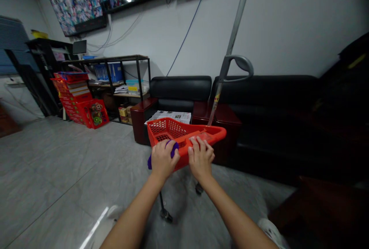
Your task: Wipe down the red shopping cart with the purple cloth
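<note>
A red plastic basket (173,128) with a lattice wall stands on a wheeled frame, its broad solid rim towards me. My left hand (165,157) is closed on a purple cloth (174,148) at the rim's near left edge; part of the cloth hangs below the fingers. My right hand (200,156) rests on the rim to the right, fingers bent over its top surface and slightly apart, with nothing visible held in them. A grey metal pole (235,30) with a looped handle (243,64) rises behind the basket. Two casters (166,215) show below.
Behind the basket are black sofas (181,87) with dark red wooden armrests (215,114) and newspapers (173,116). A shelf (115,60) and stacked red boxes (73,99) stand at the left. Screens (75,1) hang above. A dark red object (319,206) is at lower right.
</note>
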Tool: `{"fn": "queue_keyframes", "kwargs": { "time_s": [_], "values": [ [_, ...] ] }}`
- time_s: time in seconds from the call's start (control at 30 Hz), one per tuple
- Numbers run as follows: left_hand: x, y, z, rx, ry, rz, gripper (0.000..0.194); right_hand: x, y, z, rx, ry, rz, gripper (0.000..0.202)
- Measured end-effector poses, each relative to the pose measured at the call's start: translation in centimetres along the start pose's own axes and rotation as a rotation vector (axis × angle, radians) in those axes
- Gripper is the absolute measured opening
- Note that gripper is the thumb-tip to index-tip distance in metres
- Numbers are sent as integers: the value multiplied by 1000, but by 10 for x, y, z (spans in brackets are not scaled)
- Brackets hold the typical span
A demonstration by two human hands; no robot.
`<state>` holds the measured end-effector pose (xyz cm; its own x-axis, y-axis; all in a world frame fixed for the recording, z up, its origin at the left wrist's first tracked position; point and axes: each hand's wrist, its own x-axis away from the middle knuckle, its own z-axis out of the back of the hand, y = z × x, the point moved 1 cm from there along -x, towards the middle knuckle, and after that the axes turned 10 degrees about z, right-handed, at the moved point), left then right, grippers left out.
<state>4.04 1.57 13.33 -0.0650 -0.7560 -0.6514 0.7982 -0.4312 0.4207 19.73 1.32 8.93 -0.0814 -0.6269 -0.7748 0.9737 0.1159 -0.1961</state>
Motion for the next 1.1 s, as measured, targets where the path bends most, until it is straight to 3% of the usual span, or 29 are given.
{"fn": "queue_keyframes", "kwargs": {
  "time_s": [0.07, 0.23, 0.4, 0.53, 0.67, 0.77, 0.83, 0.93, 1.03, 1.1],
  "values": [
    [-4, -11, 2, -5, -23, 8, 28, -6, 16, 6, -23, -69, 75, 44],
    [-9, -36, 8, -1, 36, 74, 27, -13, 44, -2, -9, -31, 16, 46],
    [-2, -20, -7, -182, 240, 140, 30, -6, 27, -18, -47, 21, 0, 45],
    [-3, -5, -18, -285, 215, 21, 33, -5, 22, -15, -37, 23, 51, 44],
    [-6, -26, -10, -258, 171, -70, 37, -8, 29, -13, -32, 15, 132, 45],
    [-6, -40, -3, -227, 218, -12, 38, -7, 26, -16, -44, 22, 149, 45],
    [-8, -36, -4, -249, 252, 65, 37, -6, 19, -17, -43, 33, 140, 45],
    [-14, -13, -14, -300, 230, 118, 35, -5, 7, -18, -22, 32, 127, 45],
    [-21, 3, -18, -307, 166, 89, 36, -3, 2, -17, 3, 28, 134, 45],
    [-24, 0, -14, -286, 120, 42, 37, -3, 2, -15, 12, 27, 153, 45]
  ]
}}
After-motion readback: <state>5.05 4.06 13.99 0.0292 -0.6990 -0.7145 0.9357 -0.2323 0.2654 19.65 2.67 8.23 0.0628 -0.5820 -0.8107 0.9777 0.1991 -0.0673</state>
